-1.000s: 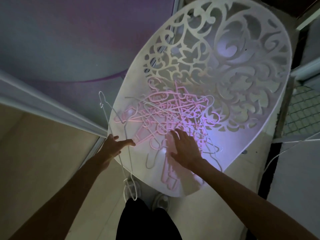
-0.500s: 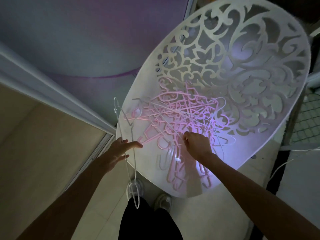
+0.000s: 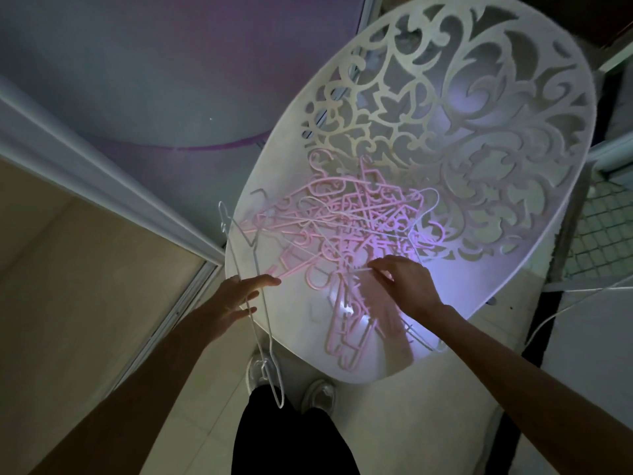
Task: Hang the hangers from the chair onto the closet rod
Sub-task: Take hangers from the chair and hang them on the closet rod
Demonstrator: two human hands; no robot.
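A tangled heap of pink hangers point(image 3: 356, 221), with a few thin white wire ones mixed in, lies on the seat of a white oval chair point(image 3: 308, 323) with a cut-out scroll back. My right hand point(image 3: 400, 286) is at the front of the heap and pinches a thin white wire hanger there. My left hand point(image 3: 236, 299) is at the chair's left rim with fingers mostly straight, and white wire hangers point(image 3: 260, 303) hang across them, one hook dangling down by my feet. The closet rod is out of view.
A sliding door track and pale frame point(image 3: 102, 186) run along the left. My shoes point(image 3: 318, 394) stand on the tiled floor just under the chair's front edge. A wire mesh point(image 3: 603, 234) and a white wire hanger point(image 3: 582, 303) sit at the right.
My right hand went from lying flat on the heap to curling and pinching a wire hanger. The left hand stayed at the chair rim with its wire hangers.
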